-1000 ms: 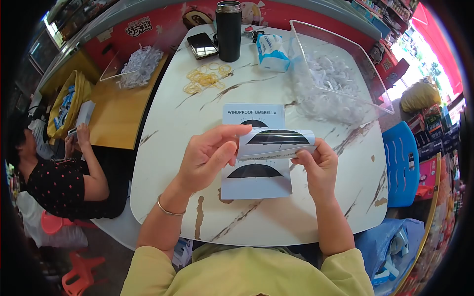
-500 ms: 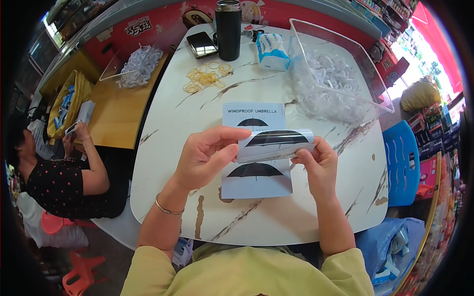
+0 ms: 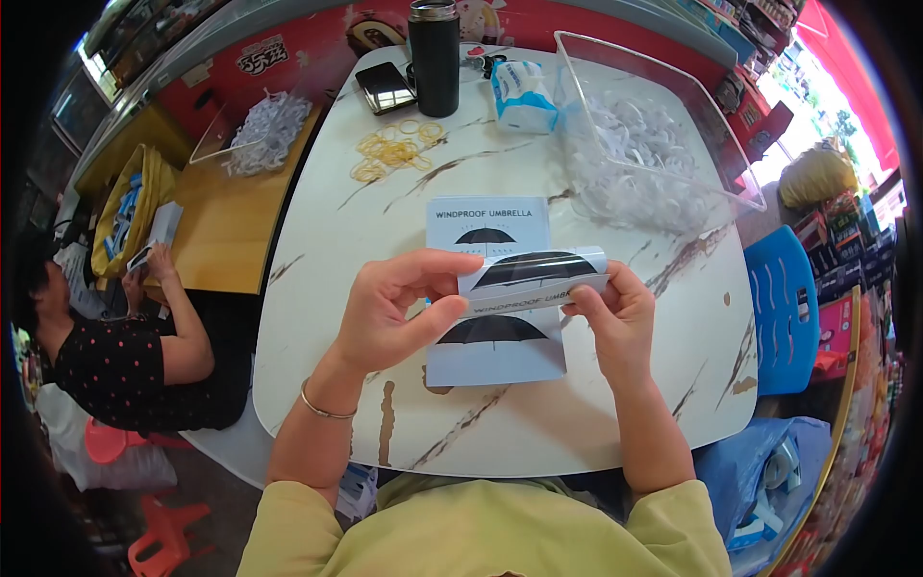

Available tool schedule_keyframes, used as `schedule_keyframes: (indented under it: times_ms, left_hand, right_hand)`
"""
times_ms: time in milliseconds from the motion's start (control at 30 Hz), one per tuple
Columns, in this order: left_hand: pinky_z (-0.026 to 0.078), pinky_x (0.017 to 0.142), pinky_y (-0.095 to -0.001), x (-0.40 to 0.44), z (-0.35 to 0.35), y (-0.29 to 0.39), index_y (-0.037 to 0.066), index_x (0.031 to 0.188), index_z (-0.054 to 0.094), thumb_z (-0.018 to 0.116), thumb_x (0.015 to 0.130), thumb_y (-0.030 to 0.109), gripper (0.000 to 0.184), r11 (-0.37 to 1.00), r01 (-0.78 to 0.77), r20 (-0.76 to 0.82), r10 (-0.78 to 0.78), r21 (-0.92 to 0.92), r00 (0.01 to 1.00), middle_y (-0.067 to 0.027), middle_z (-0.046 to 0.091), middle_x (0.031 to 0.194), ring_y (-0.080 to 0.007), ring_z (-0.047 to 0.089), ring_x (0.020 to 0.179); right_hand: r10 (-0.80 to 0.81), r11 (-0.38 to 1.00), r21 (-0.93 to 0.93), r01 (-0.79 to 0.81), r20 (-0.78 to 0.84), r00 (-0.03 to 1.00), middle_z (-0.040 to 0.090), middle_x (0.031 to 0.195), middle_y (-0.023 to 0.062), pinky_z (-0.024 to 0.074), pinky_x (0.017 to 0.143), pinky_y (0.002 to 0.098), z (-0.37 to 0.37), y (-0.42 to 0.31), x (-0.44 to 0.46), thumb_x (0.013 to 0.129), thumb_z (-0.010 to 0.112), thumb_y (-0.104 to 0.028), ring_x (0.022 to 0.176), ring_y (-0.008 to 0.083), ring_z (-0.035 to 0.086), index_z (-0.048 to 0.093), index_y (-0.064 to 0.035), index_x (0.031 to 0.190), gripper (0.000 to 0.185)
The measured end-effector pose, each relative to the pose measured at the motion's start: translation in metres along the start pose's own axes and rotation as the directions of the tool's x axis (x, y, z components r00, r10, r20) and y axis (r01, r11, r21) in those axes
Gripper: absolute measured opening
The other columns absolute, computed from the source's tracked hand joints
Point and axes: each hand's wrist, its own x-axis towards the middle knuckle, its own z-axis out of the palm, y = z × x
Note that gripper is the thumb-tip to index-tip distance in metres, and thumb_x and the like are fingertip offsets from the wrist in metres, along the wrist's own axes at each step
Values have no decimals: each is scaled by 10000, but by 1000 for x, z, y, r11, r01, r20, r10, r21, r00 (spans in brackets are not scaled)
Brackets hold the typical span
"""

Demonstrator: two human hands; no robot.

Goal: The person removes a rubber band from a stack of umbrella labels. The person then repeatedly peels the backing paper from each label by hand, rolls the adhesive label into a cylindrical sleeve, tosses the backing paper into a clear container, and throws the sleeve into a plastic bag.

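Observation:
Between my two hands is a curled printed leaflet point(image 3: 538, 270) with a black umbrella picture and part of the words "WINDPROOF UMBRELLA". My left hand point(image 3: 409, 303) pinches its left end between thumb and fingers. At the right end my right hand point(image 3: 615, 313) grips it, thumb on the near side and fingers behind. Beneath, on the marble-patterned table point(image 3: 336, 288), lies a stack of flat leaflets point(image 3: 496, 361) with the same umbrella print; the held leaflet hides its middle.
A clear bin point(image 3: 663, 173) of whitish curled strips stands at back right. Rubber bands point(image 3: 394, 149), a phone point(image 3: 386, 88), a black flask point(image 3: 435, 62) and a blue-white packet point(image 3: 524, 96) lie further back. Another person point(image 3: 135, 356) sits at left; a blue chair point(image 3: 784, 308) is right.
The printed near flap of the leaflet has turned to show more of its lettering. Both hands keep hold of the ends. The whole view has shifted slightly.

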Motion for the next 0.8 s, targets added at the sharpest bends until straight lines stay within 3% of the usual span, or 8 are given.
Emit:
schedule_keyframes:
  times_ms: [300, 800]
  left_hand:
    - [476, 672, -198, -1, -1, -1, -51, 1093, 579, 559, 797, -88, 299, 999, 26, -29, -25, 36, 999, -88, 629, 972, -76, 581, 768]
    - [483, 647, -189, 0, -2, -3, -32, 1069, 612, 569, 773, -128, 314, 983, -27, -48, 36, 181, 998, -71, 636, 905, -76, 586, 723]
  right_hand:
    - [0, 1000, -6, 0, 31, 1000, 635, 867, 67, 520, 686, 247, -3, 1, 0, 822, 609, -14, 779, 91, 594, 564, 49, 988, 183]
    - [-4, 1000, -2, 4, 63, 998, 643, 884, 74, 525, 700, 250, -5, 0, 0, 824, 616, -17, 800, 95, 603, 559, 58, 1011, 209]
